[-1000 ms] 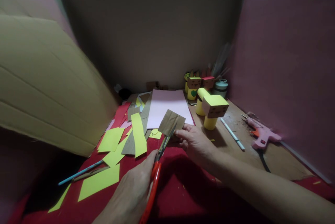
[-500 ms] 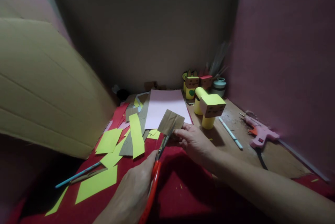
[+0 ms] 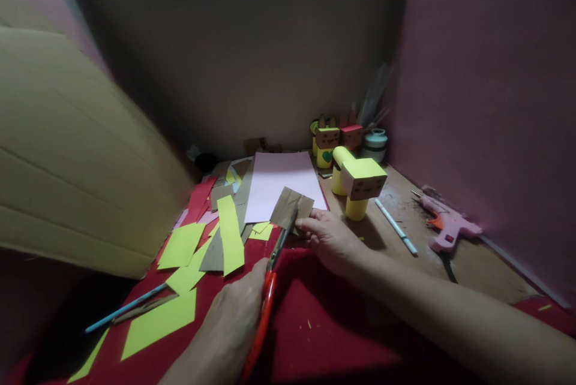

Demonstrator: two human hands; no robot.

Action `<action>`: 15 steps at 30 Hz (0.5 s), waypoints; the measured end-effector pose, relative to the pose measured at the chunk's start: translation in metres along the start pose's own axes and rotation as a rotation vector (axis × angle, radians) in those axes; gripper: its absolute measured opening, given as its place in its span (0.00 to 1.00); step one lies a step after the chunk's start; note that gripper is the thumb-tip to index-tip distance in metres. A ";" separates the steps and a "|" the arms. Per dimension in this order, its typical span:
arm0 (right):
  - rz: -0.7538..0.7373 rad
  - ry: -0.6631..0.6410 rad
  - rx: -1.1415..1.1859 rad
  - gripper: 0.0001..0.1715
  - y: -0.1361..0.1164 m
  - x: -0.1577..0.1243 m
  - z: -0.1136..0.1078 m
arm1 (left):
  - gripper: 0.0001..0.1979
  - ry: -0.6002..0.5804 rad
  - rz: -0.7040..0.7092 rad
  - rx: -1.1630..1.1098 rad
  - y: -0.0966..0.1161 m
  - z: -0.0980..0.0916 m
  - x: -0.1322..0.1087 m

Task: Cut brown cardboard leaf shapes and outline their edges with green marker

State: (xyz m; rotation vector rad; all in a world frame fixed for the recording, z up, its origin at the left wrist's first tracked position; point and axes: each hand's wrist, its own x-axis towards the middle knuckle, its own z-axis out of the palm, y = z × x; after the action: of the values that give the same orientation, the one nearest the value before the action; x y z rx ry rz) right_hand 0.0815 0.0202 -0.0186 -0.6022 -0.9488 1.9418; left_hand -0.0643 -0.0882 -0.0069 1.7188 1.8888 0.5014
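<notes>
My left hand (image 3: 231, 322) is closed round the red handles of a pair of scissors (image 3: 270, 277). Their blades point up and away, and the tips reach the lower edge of a small brown paper piece (image 3: 288, 204). My right hand (image 3: 330, 238) pinches the right edge of that brown piece between thumb and fingers and holds it just above the red cloth (image 3: 324, 319). Behind the piece lies a pink sheet (image 3: 279, 178).
Yellow, red and brown paper scraps (image 3: 229, 232) lie to the left. A blue pencil (image 3: 123, 309) rests near a big cardboard panel (image 3: 67, 163). A yellow paper figure (image 3: 360, 181), smaller figures (image 3: 328, 142), a jar (image 3: 374, 144), a white pen (image 3: 396, 226) and a pink glue gun (image 3: 450, 226) are on the right.
The scissor blades have crept a little further up into the brown piece. Both hands stay where they were, and the view has drifted slightly.
</notes>
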 end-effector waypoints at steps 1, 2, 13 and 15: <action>0.008 0.004 0.000 0.07 0.000 0.000 -0.001 | 0.11 -0.009 -0.007 0.011 0.000 0.000 0.000; 0.015 0.009 -0.001 0.06 0.001 0.001 -0.002 | 0.12 -0.016 -0.013 0.018 -0.001 0.000 0.001; -0.047 0.112 0.036 0.06 -0.003 0.008 -0.011 | 0.15 -0.108 -0.042 0.045 0.006 0.000 -0.001; -0.039 0.090 0.024 0.06 -0.003 0.008 -0.011 | 0.15 -0.106 -0.031 0.002 0.007 0.000 -0.001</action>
State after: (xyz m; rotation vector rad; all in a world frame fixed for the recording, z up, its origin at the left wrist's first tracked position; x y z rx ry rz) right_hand 0.0868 0.0323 -0.0226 -0.6475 -0.8734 1.8727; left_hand -0.0582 -0.0888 -0.0024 1.6808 1.8389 0.3880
